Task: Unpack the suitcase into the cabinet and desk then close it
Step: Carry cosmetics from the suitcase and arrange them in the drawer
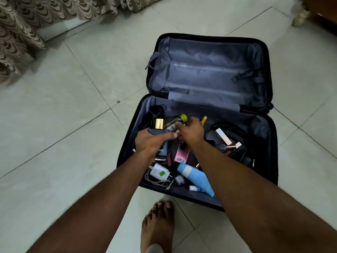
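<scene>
A black suitcase (260, 179) lies open on the tiled floor, its grey-lined lid (209, 70) folded back and bare. The near half holds several small items: a gold-capped bottle (160, 123), a clear bottle with a yellow cap (177, 119), a pink packet (181, 152), a light blue tube (194, 175), a white charger with cable (159, 173), lipsticks and black headphones (235, 143). My left hand (151, 141) grips a dark flat object (164, 148) over the suitcase. My right hand (190, 132) reaches beside it with curled fingers; what it holds is hidden.
Patterned beige curtains (20, 28) hang at the far left. A wooden furniture leg (301, 16) stands at the top right corner. My bare foot (157, 227) is planted on the tiles just before the suitcase.
</scene>
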